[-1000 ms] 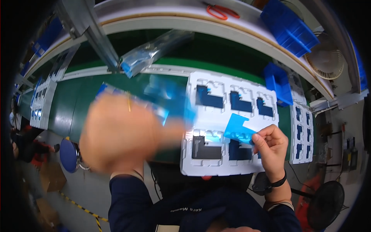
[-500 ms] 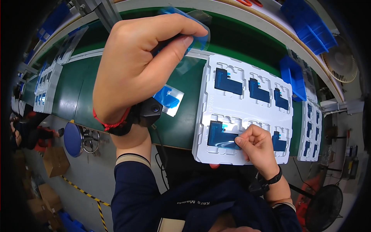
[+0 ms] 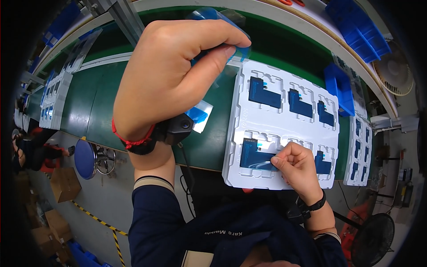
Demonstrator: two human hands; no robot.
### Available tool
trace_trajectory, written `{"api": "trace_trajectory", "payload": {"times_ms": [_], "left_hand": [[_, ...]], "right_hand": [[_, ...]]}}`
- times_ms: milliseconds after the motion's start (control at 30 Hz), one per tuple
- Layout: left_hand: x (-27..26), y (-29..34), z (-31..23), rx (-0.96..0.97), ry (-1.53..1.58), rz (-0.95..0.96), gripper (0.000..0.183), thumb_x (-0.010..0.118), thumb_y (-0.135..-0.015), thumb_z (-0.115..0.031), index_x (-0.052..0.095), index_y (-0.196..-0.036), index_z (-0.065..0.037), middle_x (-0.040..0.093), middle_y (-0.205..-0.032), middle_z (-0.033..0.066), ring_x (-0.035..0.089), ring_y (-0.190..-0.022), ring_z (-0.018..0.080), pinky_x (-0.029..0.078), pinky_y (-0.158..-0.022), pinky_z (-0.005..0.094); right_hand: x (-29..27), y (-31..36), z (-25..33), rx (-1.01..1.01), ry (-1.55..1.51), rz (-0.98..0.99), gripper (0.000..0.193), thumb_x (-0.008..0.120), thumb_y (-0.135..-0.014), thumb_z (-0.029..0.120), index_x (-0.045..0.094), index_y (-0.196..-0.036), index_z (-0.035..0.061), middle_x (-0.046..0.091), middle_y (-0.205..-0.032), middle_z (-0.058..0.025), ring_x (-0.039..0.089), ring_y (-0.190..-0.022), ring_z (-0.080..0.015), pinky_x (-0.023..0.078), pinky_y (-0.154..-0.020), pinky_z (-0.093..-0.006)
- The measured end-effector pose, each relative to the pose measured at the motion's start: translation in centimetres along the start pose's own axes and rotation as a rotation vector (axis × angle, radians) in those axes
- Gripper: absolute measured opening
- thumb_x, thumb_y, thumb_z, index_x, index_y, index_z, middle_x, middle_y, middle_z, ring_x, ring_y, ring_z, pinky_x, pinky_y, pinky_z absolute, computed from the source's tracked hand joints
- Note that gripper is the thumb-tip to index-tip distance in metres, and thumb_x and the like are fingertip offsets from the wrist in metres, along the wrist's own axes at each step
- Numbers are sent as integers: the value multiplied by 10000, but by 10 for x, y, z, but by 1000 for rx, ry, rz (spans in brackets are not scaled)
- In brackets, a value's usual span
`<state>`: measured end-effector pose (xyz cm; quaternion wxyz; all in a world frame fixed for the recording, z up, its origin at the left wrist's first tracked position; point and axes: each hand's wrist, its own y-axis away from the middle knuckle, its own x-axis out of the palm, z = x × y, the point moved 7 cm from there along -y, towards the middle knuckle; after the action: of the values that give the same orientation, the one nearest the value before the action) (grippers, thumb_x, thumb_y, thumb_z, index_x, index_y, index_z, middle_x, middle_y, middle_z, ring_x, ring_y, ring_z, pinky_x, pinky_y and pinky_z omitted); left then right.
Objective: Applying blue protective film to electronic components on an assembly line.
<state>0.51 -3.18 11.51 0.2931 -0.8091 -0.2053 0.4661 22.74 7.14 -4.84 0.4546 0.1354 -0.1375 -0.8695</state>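
Note:
My left hand (image 3: pixel 175 73) is raised high above the bench, thumb and forefinger pinched on a thin blue transparent film (image 3: pixel 215 18). Much of that film is hidden behind the fingers. A white moulded tray (image 3: pixel 271 120) holds several dark blue flat L-shaped pieces (image 3: pixel 262 92) in its recesses. At the tray's near edge, my right hand (image 3: pixel 296 164) pinches the right end of the near-left L-shaped piece (image 3: pixel 255 155). A shiny reflection runs along that end; whether the fingertips grip the piece or a clear film on it is hard to tell.
Partly behind my left wrist, a blue-and-clear film sheet (image 3: pixel 202 115) lies on the green bench (image 3: pixel 106 111). Blue bins (image 3: pixel 340 89) stand beyond the tray. More filled trays sit at the far right (image 3: pixel 356 151) and left (image 3: pixel 55 100). A black fan (image 3: pixel 373 233) is at lower right.
My left hand has shifted a little to the right and slightly down with the blue film. My right hand keeps its pinch at the same piece, nearly still.

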Motion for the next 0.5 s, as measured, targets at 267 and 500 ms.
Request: {"api": "trace_trajectory", "payload": {"times_ms": [267, 500], "left_hand": [[3, 0, 2, 13, -15, -15, 182, 564, -815, 56, 662, -966, 26, 650, -748, 97, 604, -656, 122, 447, -595, 223], [4, -1, 0, 22, -25, -21, 182, 570, -805, 57, 663, -959, 27, 654, -753, 101, 612, -667, 131, 453, -605, 227]], "right_hand": [[1, -1, 0, -7, -11, 11, 120, 653, -838, -7, 568, -764, 34, 577, -676, 37, 477, -571, 14, 374, -521, -142], [1, 0, -2, -65, 40, -16, 134, 651, -829, -11, 563, -741, 37, 563, -665, 45, 456, -561, 16, 355, -506, -143]]}}
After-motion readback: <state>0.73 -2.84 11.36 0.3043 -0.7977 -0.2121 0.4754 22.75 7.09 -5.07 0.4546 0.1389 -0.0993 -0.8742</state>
